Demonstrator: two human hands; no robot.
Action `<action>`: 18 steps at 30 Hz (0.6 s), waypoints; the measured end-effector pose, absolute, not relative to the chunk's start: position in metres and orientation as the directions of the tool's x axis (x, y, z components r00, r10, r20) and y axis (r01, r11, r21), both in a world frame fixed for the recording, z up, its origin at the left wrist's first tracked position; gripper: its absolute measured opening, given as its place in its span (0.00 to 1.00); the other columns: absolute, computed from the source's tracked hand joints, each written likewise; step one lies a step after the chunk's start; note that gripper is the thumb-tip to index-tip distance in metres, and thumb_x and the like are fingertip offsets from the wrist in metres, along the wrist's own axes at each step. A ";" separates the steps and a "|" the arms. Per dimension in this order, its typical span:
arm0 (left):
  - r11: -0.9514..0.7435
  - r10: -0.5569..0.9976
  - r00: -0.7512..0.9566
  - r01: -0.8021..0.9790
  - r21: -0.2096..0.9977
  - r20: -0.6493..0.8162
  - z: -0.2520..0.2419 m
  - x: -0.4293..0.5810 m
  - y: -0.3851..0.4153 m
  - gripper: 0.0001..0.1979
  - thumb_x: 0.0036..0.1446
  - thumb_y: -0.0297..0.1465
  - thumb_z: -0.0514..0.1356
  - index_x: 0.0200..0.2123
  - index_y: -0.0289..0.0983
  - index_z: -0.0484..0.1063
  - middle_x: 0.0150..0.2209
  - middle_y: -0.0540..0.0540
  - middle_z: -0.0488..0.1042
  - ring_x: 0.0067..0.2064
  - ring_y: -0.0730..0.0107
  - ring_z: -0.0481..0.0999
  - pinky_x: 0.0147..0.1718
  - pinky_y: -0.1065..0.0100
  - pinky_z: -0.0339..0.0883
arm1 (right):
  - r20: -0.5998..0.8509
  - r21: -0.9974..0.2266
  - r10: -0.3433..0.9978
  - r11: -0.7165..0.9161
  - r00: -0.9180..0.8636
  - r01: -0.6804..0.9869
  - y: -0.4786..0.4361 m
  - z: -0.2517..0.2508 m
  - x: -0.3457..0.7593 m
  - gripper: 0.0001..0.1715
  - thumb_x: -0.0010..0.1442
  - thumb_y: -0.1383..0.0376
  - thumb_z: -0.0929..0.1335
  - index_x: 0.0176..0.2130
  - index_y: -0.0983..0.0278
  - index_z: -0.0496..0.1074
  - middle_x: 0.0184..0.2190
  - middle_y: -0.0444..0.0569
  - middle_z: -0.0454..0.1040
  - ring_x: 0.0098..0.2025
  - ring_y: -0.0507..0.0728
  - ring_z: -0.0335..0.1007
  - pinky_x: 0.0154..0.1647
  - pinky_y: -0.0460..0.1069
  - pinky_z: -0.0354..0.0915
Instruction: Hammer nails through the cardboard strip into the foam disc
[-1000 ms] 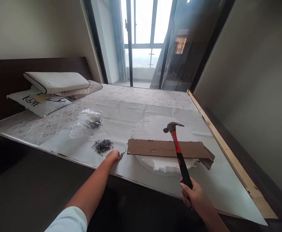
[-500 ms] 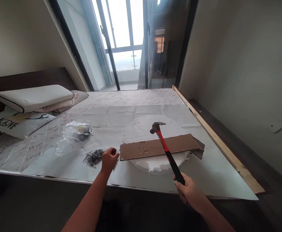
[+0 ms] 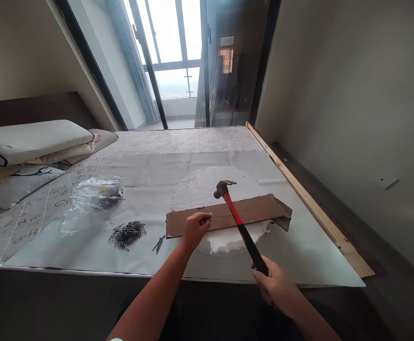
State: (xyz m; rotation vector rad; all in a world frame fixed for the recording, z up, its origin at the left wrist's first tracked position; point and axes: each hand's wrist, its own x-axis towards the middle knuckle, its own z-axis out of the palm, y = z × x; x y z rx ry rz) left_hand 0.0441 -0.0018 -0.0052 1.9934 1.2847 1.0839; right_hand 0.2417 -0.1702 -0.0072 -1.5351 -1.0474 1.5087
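In my right hand [image 3: 276,286] is a claw hammer [image 3: 238,215] with a red and black handle, its head raised over a brown board [image 3: 260,207]. My left hand [image 3: 195,229] is closed in a pinch over the left half of the board; what sits between its fingertips is too small to make out. Rows of small dark dots mark the board near those fingers. Under the board lies a round white foam disc [image 3: 207,184]. To the left are a pile of nails [image 3: 128,234] and several loose nails [image 3: 158,244] by the board's left end.
A clear plastic bag [image 3: 93,199] with dark contents lies left on the grey sheet [image 3: 150,173] covering the mattress. Pillows [image 3: 50,142] are stacked at far left. A wooden rail [image 3: 299,189] runs along the right edge, and a glass door [image 3: 178,61] stands behind.
My left hand has moved right, from beside the nails to over the board, uncovering the loose nails. My right hand still holds the hammer. The view has shifted slightly right.
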 end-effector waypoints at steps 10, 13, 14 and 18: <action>-0.400 0.917 0.262 0.598 0.695 0.302 -0.012 0.044 0.005 0.05 0.49 0.25 0.60 0.28 0.37 0.76 0.29 0.47 0.78 0.30 0.70 0.75 0.32 0.70 0.68 | -0.415 -0.908 0.909 -0.412 -0.030 0.069 -0.171 0.005 0.245 0.08 0.53 0.59 0.64 0.32 0.60 0.59 0.10 0.29 0.49 0.10 0.46 0.43 0.11 0.43 0.45; -0.406 0.914 0.264 0.609 0.681 0.309 -0.012 0.044 0.004 0.05 0.50 0.25 0.60 0.29 0.37 0.76 0.29 0.46 0.78 0.30 0.70 0.74 0.32 0.70 0.68 | -0.419 -0.907 0.907 -0.416 -0.038 0.066 -0.171 0.006 0.244 0.08 0.53 0.59 0.63 0.32 0.59 0.59 0.10 0.29 0.48 0.11 0.46 0.43 0.11 0.43 0.44; -0.411 0.911 0.269 0.612 0.675 0.311 -0.011 0.045 0.005 0.05 0.50 0.25 0.60 0.29 0.37 0.76 0.29 0.47 0.78 0.30 0.70 0.74 0.32 0.70 0.68 | -0.422 -0.906 0.906 -0.419 -0.040 0.062 -0.171 0.005 0.244 0.09 0.53 0.59 0.63 0.32 0.59 0.59 0.10 0.29 0.48 0.11 0.46 0.43 0.11 0.43 0.44; -0.443 0.896 0.305 0.608 0.659 0.322 -0.012 0.045 0.006 0.05 0.50 0.25 0.60 0.29 0.37 0.76 0.29 0.47 0.77 0.31 0.71 0.74 0.32 0.71 0.67 | -0.424 -0.904 0.905 -0.421 -0.036 0.077 -0.172 0.001 0.244 0.10 0.52 0.58 0.63 0.32 0.60 0.59 0.11 0.29 0.47 0.11 0.46 0.42 0.11 0.43 0.45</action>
